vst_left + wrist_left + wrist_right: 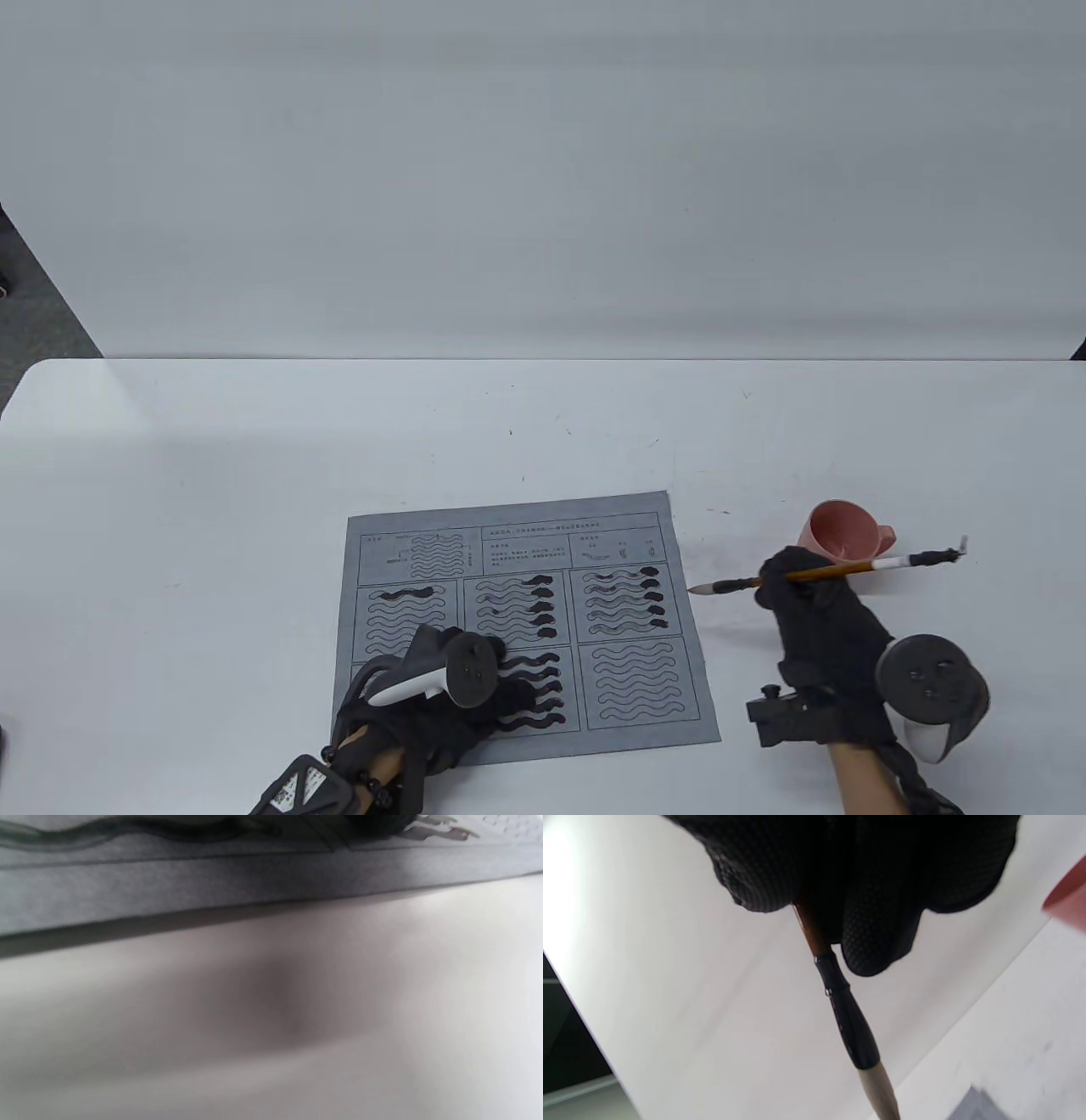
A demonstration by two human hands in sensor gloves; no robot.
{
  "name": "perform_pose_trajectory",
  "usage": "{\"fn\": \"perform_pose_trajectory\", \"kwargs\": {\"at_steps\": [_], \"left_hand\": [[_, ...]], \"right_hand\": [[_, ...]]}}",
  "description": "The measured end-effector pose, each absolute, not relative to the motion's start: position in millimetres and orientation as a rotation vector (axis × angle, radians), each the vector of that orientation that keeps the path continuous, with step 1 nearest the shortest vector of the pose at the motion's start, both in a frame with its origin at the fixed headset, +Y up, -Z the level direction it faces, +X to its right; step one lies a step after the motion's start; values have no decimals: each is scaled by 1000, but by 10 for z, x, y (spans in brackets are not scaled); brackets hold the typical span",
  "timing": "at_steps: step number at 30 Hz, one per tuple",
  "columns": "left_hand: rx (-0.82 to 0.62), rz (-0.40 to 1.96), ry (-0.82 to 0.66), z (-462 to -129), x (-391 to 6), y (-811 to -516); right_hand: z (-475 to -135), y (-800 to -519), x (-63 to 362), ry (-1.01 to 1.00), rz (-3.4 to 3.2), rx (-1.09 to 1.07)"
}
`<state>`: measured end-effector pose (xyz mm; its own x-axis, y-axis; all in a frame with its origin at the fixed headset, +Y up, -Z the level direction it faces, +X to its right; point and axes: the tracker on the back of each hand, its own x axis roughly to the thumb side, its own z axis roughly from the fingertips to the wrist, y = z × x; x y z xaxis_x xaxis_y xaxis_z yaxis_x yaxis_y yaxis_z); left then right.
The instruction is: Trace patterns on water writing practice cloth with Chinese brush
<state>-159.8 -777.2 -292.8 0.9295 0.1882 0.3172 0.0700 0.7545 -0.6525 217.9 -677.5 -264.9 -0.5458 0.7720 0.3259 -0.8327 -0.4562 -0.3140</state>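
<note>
The grey practice cloth [632, 526] lies flat on the white table, printed with boxes of wavy lines, several of them traced dark. My left hand [462, 696] rests on the cloth's lower left boxes. My right hand [806, 594] grips the Chinese brush [882, 564] by its brown shaft, right of the cloth. The brush lies nearly level above the table, its pale tip [702, 587] pointing left, just off the cloth's right edge. In the right wrist view the gloved fingers [878, 921] hold the brush [846, 1018], tip downward. The left wrist view shows the cloth's edge [212, 887] close up.
A pink cup [842, 531] stands on the table behind my right hand, close to the brush shaft; its side shows in the right wrist view [1069, 899]. The table's far edge [543, 361] runs across the middle of the table view.
</note>
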Motion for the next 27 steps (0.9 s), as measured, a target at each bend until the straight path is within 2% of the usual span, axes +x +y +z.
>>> {"fn": "perform_pose_trajectory", "kwargs": {"at_steps": [3,5,10,15,27], "left_hand": [[-718,136,-397,-2906,-1563,-7764],[-716,92,-402,-2860,-1494,-7771],[-698,-145,-380,-2819,-1426,-7861],[-759,-75,-368,-2855,-1465,-7892],[-754,-81,-369,-2850,-1462,-7891]], "right_hand": [[-2685,-6921,1927,-396,2063,238],[-2708,-7036,1754,-306,2071,292],[-2689,-7106,1611,-385,2146,348],[-2690,-7145,1564,-370,2174,388],[-2666,-7212,1477,-332,2211,448]]}}
